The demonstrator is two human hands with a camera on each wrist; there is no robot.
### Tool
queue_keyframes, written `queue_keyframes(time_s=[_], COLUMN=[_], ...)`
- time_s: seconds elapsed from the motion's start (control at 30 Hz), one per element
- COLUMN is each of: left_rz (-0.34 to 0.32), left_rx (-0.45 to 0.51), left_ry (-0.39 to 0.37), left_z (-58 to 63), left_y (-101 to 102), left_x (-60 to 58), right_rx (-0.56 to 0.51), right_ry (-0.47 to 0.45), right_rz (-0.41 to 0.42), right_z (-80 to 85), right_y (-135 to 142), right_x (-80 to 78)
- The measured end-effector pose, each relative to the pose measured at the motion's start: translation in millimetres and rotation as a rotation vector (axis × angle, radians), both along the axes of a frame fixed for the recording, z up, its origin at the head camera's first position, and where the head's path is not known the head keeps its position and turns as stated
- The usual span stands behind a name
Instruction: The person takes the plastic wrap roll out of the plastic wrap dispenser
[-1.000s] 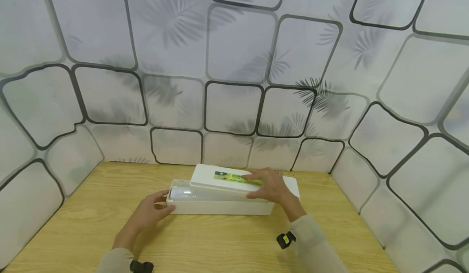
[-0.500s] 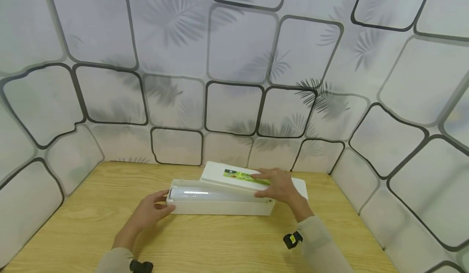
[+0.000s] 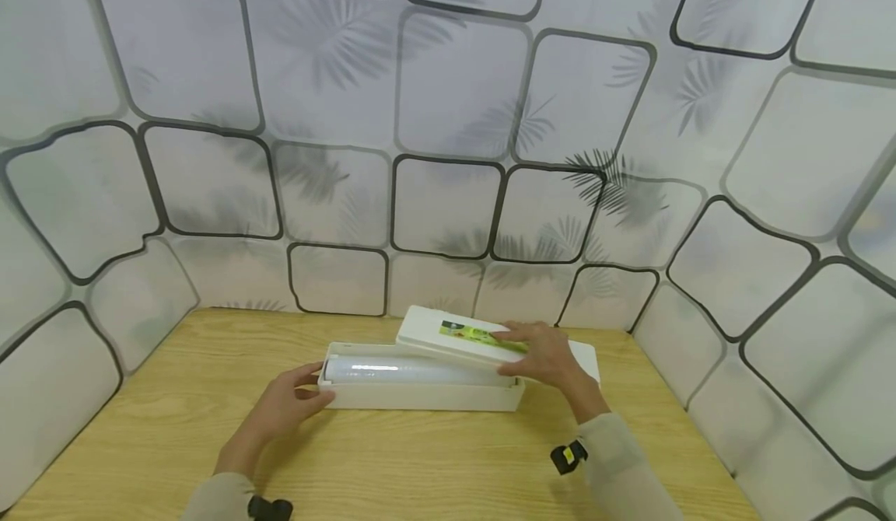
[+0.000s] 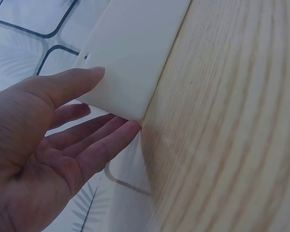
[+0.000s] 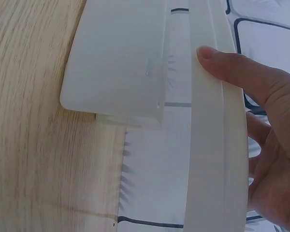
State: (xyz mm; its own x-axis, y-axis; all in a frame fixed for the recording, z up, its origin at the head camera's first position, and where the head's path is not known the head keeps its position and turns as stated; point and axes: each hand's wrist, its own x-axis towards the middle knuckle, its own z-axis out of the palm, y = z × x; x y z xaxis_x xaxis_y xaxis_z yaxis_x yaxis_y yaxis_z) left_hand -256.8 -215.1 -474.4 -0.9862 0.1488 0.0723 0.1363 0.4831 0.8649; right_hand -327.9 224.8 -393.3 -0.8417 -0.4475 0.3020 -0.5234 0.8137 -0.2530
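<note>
A long white plastic wrap box (image 3: 420, 396) sits on the table with a shiny roll of plastic wrap (image 3: 406, 369) lying inside. My left hand (image 3: 285, 403) holds its left end; in the left wrist view the thumb (image 4: 89, 77) presses the front face and the other fingers reach round the end to the lower corner. Its white lid (image 3: 427, 325), with a green label on top, is in my right hand (image 3: 542, 354), gripped by its long edges. The lid is raised, slanted and shifted right and back, overlapping the box's rear right part. In the right wrist view a gap separates lid and box.
The pale wooden table (image 3: 378, 466) is bounded behind and on both sides by patterned wall covering (image 3: 448, 202). The lid's far left corner is near the back wall. Small black wrist cameras are on both forearms.
My right hand has carried the lid to the right and slightly back, uncovering more of the roll. The left hand and the box have stayed in place.
</note>
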Motion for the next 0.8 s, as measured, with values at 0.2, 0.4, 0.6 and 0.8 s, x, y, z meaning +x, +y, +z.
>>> queue_keyframes(time_s=[0.2, 0.4, 0.6, 0.8], left_rz=[0.0, 0.0, 0.002, 0.0], left_rx=[-0.005, -0.009, -0.008, -0.011], left_ry=[-0.007, 0.0, 0.005, 0.008], left_z=[1.6, 1.8, 1.7, 1.6], left_y=[0.8, 1.4, 1.6, 1.6], left_x=[0.7, 0.5, 0.2, 0.5], right_rx=[0.004, 0.003, 0.004, 0.007], right_ry=[-0.028, -0.028, -0.019, -0.027], right_rz=[-0.034, -0.055, -0.054, -0.058], right_z=[1.4, 1.9, 0.1, 0.9], right_y=[6.0, 13.6, 20.4, 25.9], right_x=[-2.4, -4.9, -5.4, -6.2])
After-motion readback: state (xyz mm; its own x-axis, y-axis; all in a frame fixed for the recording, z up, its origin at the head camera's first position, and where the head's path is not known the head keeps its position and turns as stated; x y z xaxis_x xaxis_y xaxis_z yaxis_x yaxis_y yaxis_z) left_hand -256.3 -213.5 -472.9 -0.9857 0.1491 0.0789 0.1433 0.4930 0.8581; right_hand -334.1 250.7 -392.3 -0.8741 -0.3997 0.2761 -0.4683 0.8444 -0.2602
